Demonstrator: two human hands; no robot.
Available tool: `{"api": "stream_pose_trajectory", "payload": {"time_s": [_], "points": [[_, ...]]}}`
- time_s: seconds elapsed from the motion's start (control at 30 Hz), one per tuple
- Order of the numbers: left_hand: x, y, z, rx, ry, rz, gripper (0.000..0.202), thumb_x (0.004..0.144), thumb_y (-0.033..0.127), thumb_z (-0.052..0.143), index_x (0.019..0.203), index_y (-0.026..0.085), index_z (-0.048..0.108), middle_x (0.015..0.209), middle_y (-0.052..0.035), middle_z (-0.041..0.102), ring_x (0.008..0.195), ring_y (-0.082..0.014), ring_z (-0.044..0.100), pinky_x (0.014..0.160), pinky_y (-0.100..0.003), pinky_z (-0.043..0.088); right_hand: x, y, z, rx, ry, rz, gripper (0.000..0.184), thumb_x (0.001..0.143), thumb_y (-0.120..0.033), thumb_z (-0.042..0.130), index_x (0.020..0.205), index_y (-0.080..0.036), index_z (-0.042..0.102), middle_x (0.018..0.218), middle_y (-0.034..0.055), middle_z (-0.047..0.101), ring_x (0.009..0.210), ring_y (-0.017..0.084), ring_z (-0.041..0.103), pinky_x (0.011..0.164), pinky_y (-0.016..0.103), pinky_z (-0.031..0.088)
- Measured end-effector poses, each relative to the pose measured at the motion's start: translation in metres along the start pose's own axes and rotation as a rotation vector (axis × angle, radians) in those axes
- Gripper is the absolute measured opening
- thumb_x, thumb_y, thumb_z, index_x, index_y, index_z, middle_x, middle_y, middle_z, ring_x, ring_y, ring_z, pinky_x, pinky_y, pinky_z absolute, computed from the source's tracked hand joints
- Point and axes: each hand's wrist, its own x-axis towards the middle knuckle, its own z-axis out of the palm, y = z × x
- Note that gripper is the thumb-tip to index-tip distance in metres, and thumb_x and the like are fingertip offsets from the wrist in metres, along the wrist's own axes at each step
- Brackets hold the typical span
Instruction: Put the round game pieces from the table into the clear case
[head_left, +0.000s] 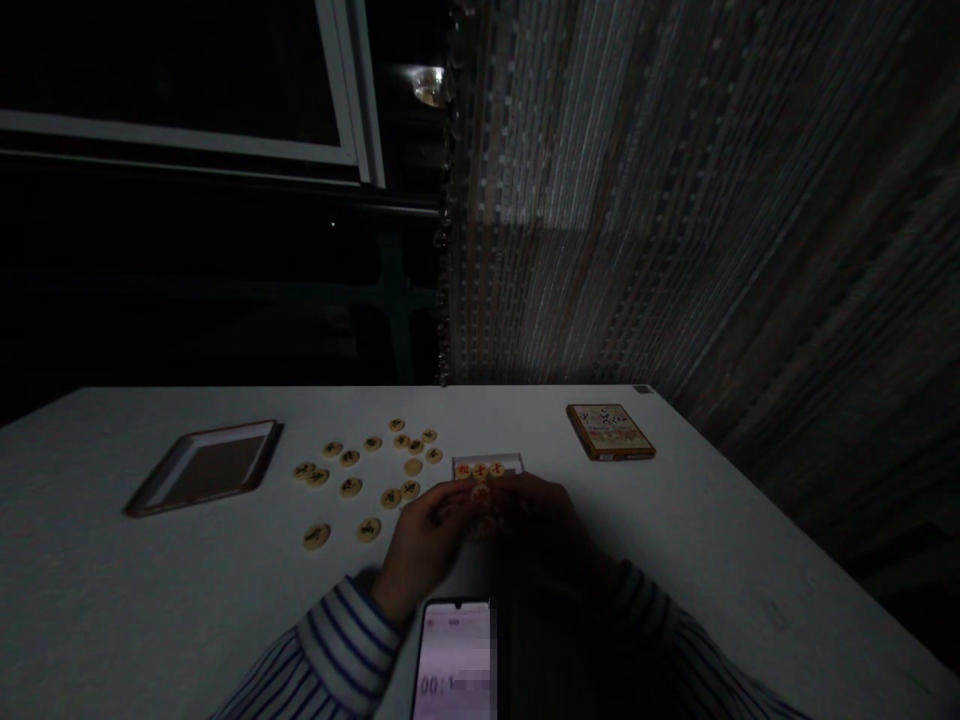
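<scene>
My left hand (424,545) and my right hand (544,520) meet over a small white box (487,467) that holds round wooden game pieces with red marks. The fingers of both hands are curled together around one such piece (481,494) at the box's near edge. My right hand lies in deep shadow. Several loose round pieces with dark marks (371,470) are scattered on the white table (712,560) just left of my hands.
A shallow brown-rimmed box lid (206,467) lies at the left. A printed box (609,431) sits at the far right of the table. A lit phone (455,660) stands near my chest. A patterned curtain (675,200) hangs behind; the room is dim.
</scene>
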Motion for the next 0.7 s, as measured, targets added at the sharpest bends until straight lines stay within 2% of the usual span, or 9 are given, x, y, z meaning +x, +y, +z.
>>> {"api": "stream_pose_trajectory", "payload": {"time_s": [0.23, 0.47, 0.7], "points": [[-0.0018, 0.01, 0.0005, -0.003, 0.03, 0.001, 0.029, 0.068, 0.032, 0.061, 0.092, 0.014, 0.064, 0.092, -0.0072, 0.068, 0.083, -0.0182, 0.063, 0.076, -0.028, 0.05, -0.0005, -0.0022, -0.0001, 0.023, -0.027, 0.005, 0.022, 0.082, -0.033, 0.046, 0.094, -0.025, 0.063, 0.088, 0.0034, 0.066, 0.074, 0.015, 0.06, 0.065, 0.025, 0.047], [-0.0001, 0.0038, -0.002, 0.03, 0.014, 0.021, 0.032, 0.07, 0.034, 0.06, 0.097, 0.017, 0.064, 0.097, -0.0063, 0.067, 0.089, -0.0177, 0.061, 0.082, -0.028, 0.047, -0.0007, -0.0012, 0.0009, 0.031, -0.019, 0.001, 0.022, 0.082, -0.029, 0.047, 0.098, -0.024, 0.062, 0.092, 0.0029, 0.065, 0.08, 0.014, 0.06, 0.069, 0.024, 0.047], [-0.0017, 0.0016, -0.0012, 0.057, 0.041, 0.038, 0.031, 0.067, 0.031, 0.063, 0.094, 0.015, 0.064, 0.09, -0.0065, 0.068, 0.08, -0.0168, 0.063, 0.073, -0.027, 0.05, 0.0, -0.0021, 0.0025, -0.009, -0.045, -0.002, 0.024, 0.084, -0.031, 0.044, 0.098, -0.024, 0.062, 0.089, 0.0024, 0.066, 0.076, 0.013, 0.06, 0.065, 0.022, 0.046]]}}
